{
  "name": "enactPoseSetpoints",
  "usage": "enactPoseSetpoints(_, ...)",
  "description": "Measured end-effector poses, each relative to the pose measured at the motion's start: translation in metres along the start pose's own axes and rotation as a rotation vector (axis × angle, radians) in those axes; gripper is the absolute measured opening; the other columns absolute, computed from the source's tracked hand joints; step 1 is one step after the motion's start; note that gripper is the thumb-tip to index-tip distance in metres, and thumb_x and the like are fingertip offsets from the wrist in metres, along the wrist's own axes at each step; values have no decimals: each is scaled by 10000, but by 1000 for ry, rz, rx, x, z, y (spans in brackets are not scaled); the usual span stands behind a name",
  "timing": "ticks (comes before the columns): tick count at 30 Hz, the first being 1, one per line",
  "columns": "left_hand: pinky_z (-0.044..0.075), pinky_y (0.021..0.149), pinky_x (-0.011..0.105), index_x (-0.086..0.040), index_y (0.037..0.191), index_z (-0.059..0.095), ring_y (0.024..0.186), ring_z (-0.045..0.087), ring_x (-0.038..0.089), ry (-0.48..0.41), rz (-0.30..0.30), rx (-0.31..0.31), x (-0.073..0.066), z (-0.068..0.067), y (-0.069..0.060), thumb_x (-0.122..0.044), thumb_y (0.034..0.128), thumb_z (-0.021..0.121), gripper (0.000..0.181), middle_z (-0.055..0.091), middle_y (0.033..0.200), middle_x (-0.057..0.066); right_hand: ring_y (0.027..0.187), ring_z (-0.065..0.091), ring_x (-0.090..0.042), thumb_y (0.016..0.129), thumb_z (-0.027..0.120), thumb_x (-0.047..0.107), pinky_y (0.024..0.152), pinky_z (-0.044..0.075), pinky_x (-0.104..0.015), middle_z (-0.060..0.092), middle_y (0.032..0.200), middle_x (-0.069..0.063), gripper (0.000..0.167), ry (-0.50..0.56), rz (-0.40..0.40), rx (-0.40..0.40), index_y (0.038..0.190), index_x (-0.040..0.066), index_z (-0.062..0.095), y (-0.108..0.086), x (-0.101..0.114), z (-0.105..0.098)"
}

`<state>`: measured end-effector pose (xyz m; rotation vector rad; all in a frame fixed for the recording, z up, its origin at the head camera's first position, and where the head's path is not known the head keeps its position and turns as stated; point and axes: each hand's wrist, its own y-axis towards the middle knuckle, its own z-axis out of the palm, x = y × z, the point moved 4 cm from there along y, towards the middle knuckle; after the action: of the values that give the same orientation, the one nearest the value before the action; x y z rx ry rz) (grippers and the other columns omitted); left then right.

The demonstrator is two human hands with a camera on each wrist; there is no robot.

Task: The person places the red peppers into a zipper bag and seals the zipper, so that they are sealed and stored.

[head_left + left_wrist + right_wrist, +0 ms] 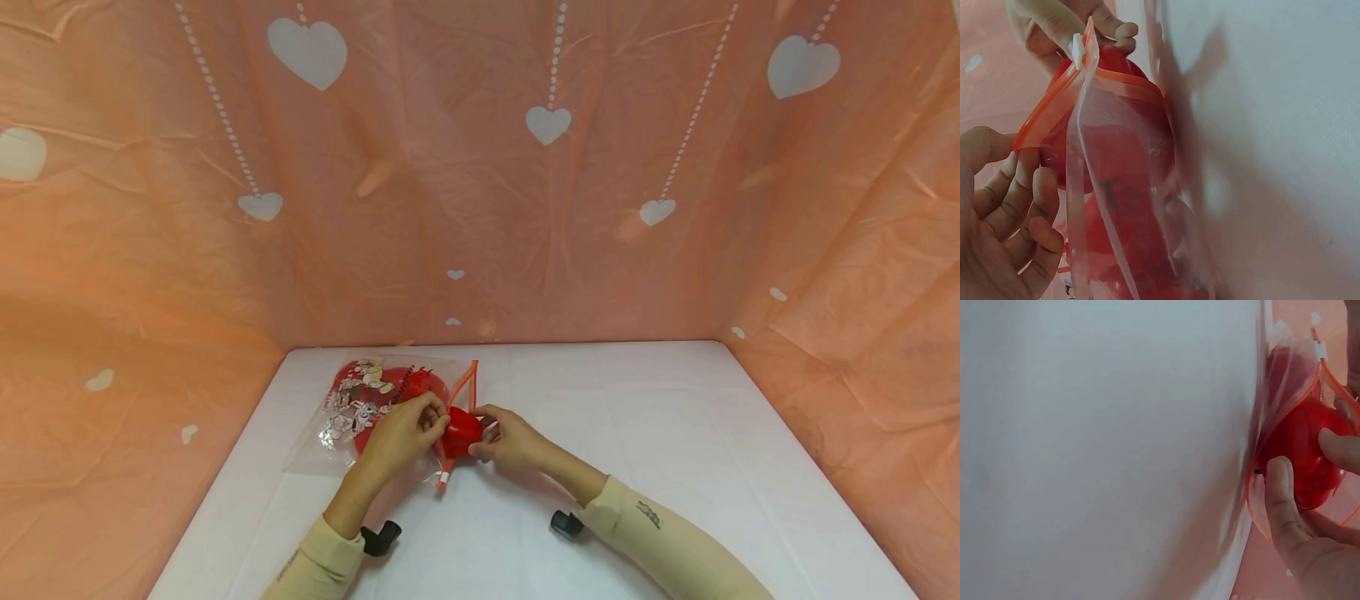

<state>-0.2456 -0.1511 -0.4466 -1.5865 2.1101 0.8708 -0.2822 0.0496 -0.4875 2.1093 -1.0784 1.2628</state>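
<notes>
A clear zip bag (363, 412) with cartoon prints lies on the table, holding red, shiny things whose kind the plastic blurs. My left hand (405, 429) pinches the bag's orange zip edge (1047, 122) between thumb and fingers. At the bag's gaping mouth, my right hand (513, 437) grips a glossy, lobed red bell pepper (1300, 444). The pepper is partly inside the bag, its rounded end towards my right palm. A white zip slider (1077, 51) sits at one end of the orange edge. In the left wrist view, plastic covers much of the pepper.
A white cloth covers the table (637, 433). Orange curtains (487, 208) with white hearts rise behind it and on both sides. Black wrist mounts (381, 538) show beneath both sleeves.
</notes>
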Motion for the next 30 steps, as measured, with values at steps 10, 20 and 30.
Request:
enactPoseSetpoints(10,516,702,272,-183,980,670,770,579,100,-11,-11,12,0,1,0,-168,985,787,118,631,817,-101,901,706,-177,899,831,6,754,598,-281,688,1189,-175,554,-11,2,-12,1396,-48,590,2,0,-2)
enactPoseSetpoints(20,503,685,266,-169,979,675,749,571,85,3,9,0,1,1,2,-163,991,769,96,629,799,-96,826,684,-160,853,879,3,680,592,-272,693,1085,-139,532,8,-21,-118,1303,2,594,3,5,4)
enactPoseSetpoints(30,502,688,269,-162,985,674,755,567,92,-3,0,12,2,2,2,-148,1000,757,85,630,807,-82,838,689,-162,859,853,-29,719,612,-290,657,1142,-147,540,67,2,-78,1325,0,583,4,1,6)
